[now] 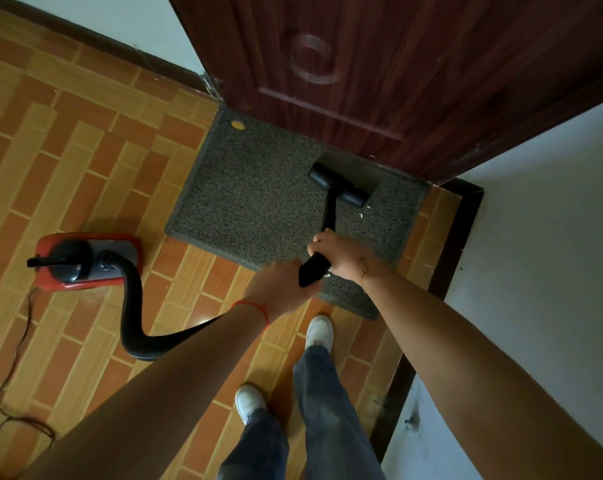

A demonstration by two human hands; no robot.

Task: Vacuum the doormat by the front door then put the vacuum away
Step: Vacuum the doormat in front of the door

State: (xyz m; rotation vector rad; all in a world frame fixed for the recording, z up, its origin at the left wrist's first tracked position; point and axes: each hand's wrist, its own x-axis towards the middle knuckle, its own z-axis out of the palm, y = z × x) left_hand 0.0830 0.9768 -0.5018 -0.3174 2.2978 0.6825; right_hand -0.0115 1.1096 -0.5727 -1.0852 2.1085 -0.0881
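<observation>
Grey speckled doormat point(258, 188) lies flat against foot of dark brown wooden door point(379, 64); black T-shaped vacuum nozzle point(340, 185) rests on mat's far right part, near door; black rigid wand point(328, 220) slopes back to hands. Right hand point(341, 252), arm outstretched, fingers curled round wand; left hand point(279, 285) blurred, at wand's lower end, grip impossible to judge. Black ribbed hose point(133, 306) loops over orange brick-pattern floor point(85, 150) to red canister vacuum point(85, 261), left of mat.

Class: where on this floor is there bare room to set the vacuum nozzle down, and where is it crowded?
Bare tiles lie between skirting, doormat and red vacuum. The mat's left half is bare apart from a yellow scrap. Crowded: around hose, cord and feet.
</observation>
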